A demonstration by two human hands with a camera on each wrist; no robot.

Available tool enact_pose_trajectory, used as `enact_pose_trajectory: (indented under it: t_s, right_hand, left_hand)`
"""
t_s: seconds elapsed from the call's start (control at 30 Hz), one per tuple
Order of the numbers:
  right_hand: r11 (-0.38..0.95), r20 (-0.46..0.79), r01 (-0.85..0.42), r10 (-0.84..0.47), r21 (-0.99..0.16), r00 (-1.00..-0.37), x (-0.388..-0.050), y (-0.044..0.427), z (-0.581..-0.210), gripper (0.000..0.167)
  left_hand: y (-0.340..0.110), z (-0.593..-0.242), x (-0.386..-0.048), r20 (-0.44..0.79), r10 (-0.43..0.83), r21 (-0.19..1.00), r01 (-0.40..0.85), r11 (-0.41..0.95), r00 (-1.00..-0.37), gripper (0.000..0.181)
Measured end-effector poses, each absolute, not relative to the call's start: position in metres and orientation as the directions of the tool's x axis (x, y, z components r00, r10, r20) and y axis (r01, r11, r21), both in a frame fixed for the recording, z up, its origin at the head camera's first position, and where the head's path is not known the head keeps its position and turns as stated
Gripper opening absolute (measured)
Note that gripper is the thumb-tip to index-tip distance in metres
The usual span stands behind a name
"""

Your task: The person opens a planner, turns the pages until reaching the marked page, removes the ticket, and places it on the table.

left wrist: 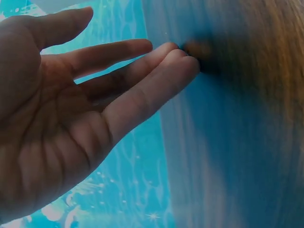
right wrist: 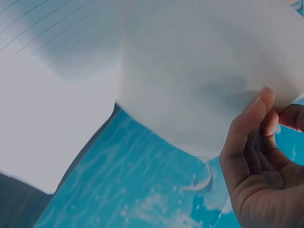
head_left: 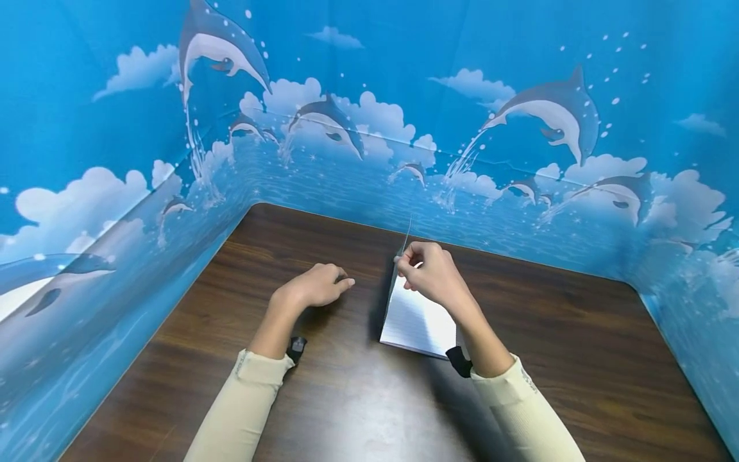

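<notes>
A notebook (head_left: 420, 321) with white lined pages lies open on the brown table (head_left: 340, 385). My right hand (head_left: 430, 273) pinches the edge of a raised leaf between thumb and fingers; in the right wrist view this pale, blank-sided leaf (right wrist: 175, 66) stands up beside the lined page (right wrist: 52, 114), with my right hand (right wrist: 266, 166) at its edge. Left of the notebook, my left hand (head_left: 314, 285) holds nothing, its fingers loosely bent. In the left wrist view the fingertips of my left hand (left wrist: 85, 104) are at the tabletop; whether they touch it I cannot tell.
A blue curtain (head_left: 369, 154) printed with dolphins and clouds stands along the table's back, left and right edges. Black bands (head_left: 297, 347) are worn at both wrists, below light sleeves (head_left: 239, 407).
</notes>
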State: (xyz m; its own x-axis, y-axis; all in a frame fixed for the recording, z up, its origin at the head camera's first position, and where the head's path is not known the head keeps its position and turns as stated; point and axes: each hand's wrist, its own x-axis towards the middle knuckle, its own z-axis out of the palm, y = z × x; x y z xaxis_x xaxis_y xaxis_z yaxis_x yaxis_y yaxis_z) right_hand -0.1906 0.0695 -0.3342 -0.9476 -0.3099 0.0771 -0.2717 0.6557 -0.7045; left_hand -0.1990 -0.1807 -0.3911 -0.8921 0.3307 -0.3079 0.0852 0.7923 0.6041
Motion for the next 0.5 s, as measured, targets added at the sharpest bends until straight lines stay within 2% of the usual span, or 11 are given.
enact_pose_trajectory:
  t_s: [0.23,0.5]
  right_hand:
    - [0.654,0.077,-0.315,-0.366,-0.688,-0.928,-0.202,0.036,-0.338,0.021]
    - [0.704,0.039,-0.345,-0.412,-0.62,-0.91,-0.213,-0.006,-0.351,0.02]
  left_hand:
    - [-0.196,-0.397,-0.207,-0.319,0.334,0.666,0.041,0.744,-0.887,0.045]
    - [-0.208,-0.403,-0.211,-0.339,0.351,0.798,-0.068,0.599,-0.873,0.032]
